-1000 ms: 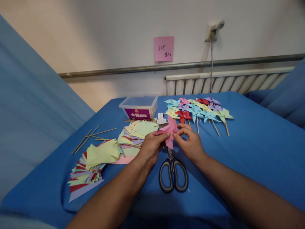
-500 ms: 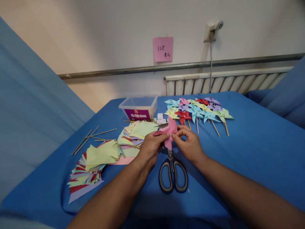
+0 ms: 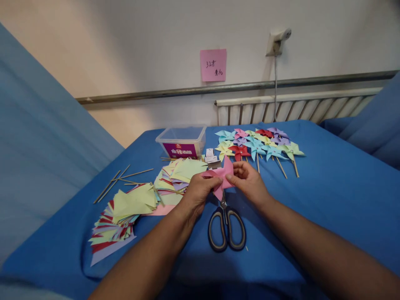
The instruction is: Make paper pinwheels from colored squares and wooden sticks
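A pink paper pinwheel [image 3: 225, 174] is held up between both hands, above the blades of a pair of scissors [image 3: 227, 229]. My left hand [image 3: 200, 189] pinches its left side, thumb near the centre. On the other side, my right hand [image 3: 250, 181] grips the right blade of the paper between thumb and fingers. The scissors lie on the blue cloth with their dark handles toward me. Just behind the pinwheel are small white boxes [image 3: 210, 156], partly covered by it. Whether a stick is fixed to the pinwheel is hidden.
Stacks of cut coloured paper [image 3: 134, 204] lie at the left, with thin wooden sticks [image 3: 115, 182] beyond them. A clear plastic tub [image 3: 181, 141] stands at the back. Several pinwheels on sticks [image 3: 256, 146] lie at the back right. Blue curtains [image 3: 46, 112] hang at both sides.
The pink pinwheel has turned a little in my hands. My right fingers have shifted from near its centre to a hold on its right blade.
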Tool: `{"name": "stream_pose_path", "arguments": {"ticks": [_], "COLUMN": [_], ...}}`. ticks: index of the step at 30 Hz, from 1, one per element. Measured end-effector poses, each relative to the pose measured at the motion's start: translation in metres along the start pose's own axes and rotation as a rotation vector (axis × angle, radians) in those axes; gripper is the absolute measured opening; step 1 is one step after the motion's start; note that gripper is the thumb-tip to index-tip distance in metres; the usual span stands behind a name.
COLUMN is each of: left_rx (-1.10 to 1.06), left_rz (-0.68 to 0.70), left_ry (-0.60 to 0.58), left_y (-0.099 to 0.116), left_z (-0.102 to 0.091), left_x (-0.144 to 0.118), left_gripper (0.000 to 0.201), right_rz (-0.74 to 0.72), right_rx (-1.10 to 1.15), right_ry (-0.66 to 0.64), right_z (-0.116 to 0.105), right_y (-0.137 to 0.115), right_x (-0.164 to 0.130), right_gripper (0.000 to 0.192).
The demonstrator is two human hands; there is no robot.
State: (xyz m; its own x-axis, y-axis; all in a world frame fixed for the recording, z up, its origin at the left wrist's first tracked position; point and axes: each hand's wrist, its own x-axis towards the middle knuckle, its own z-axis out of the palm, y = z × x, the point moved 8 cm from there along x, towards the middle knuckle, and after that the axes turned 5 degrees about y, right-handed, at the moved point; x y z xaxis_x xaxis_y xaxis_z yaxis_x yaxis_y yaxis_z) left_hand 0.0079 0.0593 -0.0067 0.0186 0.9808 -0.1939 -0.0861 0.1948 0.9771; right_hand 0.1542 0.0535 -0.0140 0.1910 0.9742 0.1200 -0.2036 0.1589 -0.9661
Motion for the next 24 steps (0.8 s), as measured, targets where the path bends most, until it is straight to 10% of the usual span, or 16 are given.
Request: {"name": "stream_pose_path", "arguments": {"ticks": [11, 24], "left_rx": [0.048, -0.346], "left_rz": [0.079, 0.085], "left_ry": [-0.089, 0.2], "left_y": [0.002, 0.021], "left_z": [0.009, -0.039], "left_x": [0.003, 0.026], "left_gripper": [0.023, 0.02], "right_rz": [0.067, -0.103], "right_rx": [0.068, -0.151], "right_ry": [-0.108, 0.13], "right_z": [0.008, -0.035], "right_y": [0.008, 0.014], "right_x": [0.004, 0.034], "right_gripper": [0.039, 0.031]}}
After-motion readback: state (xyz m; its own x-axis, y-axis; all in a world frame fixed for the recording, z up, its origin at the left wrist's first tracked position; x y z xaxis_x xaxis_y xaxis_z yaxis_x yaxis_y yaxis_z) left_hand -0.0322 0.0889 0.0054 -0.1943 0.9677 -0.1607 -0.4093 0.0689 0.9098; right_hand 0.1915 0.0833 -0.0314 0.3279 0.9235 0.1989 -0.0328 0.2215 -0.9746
